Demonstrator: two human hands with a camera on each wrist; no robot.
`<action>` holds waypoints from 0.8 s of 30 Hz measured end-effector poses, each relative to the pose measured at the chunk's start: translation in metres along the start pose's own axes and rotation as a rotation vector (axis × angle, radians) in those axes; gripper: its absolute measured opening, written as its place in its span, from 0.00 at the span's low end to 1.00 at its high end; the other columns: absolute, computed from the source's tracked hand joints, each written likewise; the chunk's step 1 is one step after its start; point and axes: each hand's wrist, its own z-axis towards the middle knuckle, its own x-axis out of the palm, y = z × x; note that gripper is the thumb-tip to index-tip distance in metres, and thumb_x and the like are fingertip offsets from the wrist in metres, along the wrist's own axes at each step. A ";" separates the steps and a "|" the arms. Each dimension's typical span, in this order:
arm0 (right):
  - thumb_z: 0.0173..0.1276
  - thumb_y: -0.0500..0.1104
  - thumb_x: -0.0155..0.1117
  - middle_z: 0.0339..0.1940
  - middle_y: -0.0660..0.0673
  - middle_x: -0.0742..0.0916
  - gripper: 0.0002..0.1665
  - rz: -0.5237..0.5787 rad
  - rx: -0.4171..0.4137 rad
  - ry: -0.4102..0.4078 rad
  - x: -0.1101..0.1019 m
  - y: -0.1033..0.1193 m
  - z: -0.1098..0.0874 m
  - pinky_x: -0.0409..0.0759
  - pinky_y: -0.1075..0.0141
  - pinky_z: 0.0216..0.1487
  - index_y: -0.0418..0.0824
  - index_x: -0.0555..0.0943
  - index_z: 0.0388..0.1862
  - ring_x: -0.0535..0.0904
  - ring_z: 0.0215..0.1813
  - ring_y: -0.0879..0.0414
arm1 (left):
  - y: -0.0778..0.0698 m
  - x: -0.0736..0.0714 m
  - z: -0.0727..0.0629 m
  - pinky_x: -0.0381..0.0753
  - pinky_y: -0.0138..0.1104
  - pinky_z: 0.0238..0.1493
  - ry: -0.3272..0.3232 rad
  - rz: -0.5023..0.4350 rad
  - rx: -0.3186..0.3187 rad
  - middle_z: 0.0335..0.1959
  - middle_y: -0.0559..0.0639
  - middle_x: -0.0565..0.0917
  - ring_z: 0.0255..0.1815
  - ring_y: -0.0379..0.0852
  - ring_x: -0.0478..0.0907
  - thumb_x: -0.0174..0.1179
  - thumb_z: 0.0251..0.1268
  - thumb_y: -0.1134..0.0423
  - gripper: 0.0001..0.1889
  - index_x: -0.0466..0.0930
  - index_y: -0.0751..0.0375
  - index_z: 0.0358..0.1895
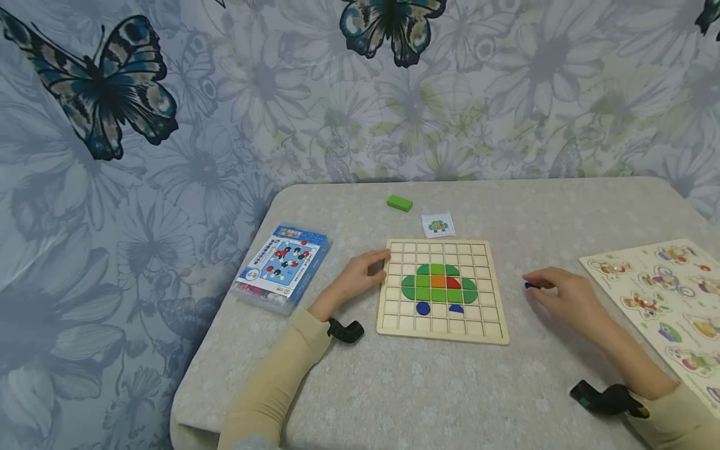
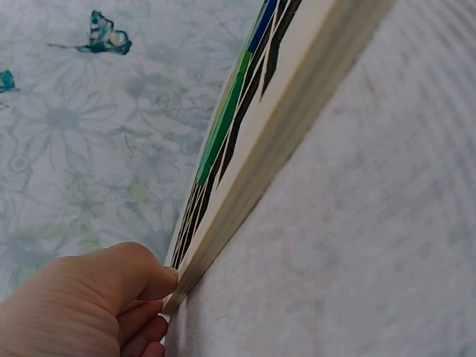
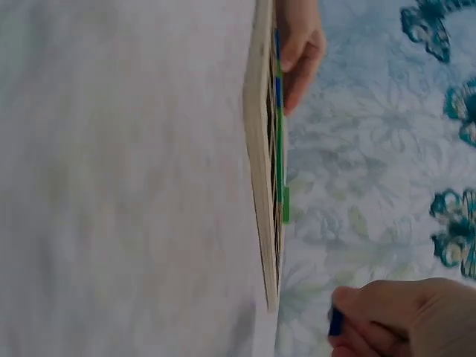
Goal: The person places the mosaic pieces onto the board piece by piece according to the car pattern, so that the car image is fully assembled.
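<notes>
A square wooden grid board lies on the table. Its cells hold a shape of green, orange and red pieces, with a blue round shape and a blue half-round piece below. My left hand holds the board's left edge between thumb and fingers; in the left wrist view the thumb lies at the frame. To the right of the board, my right hand pinches a small blue piece above the table, apart from the board. Fingers hide much of that piece.
A small picture card and a green block lie behind the board. At the left is a blue-lidded plastic case. A wooden picture board lies at the right, beside my right forearm. The wall borders the table's back.
</notes>
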 end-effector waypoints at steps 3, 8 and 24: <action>0.53 0.31 0.71 0.37 0.47 0.86 0.14 0.084 -0.071 0.030 0.007 0.031 0.009 0.81 0.54 0.34 0.37 0.85 0.41 0.82 0.36 0.53 | 0.000 0.001 -0.001 0.59 0.38 0.69 0.002 -0.007 -0.006 0.69 0.52 0.64 0.71 0.48 0.57 0.56 0.68 0.63 0.28 0.63 0.61 0.70; 0.56 0.32 0.70 0.37 0.53 0.85 0.13 0.256 -0.167 0.169 0.031 0.071 0.012 0.82 0.61 0.36 0.40 0.85 0.41 0.80 0.37 0.61 | 0.001 0.004 0.000 0.58 0.36 0.68 0.008 0.001 -0.002 0.69 0.52 0.64 0.70 0.48 0.57 0.56 0.68 0.62 0.28 0.63 0.61 0.70; 0.52 0.29 0.71 0.38 0.50 0.84 0.16 0.253 -0.256 0.102 0.067 0.069 0.005 0.79 0.70 0.32 0.41 0.85 0.41 0.77 0.37 0.61 | 0.004 0.001 0.001 0.56 0.38 0.69 0.006 0.021 0.031 0.69 0.53 0.65 0.70 0.49 0.57 0.56 0.67 0.63 0.28 0.64 0.62 0.69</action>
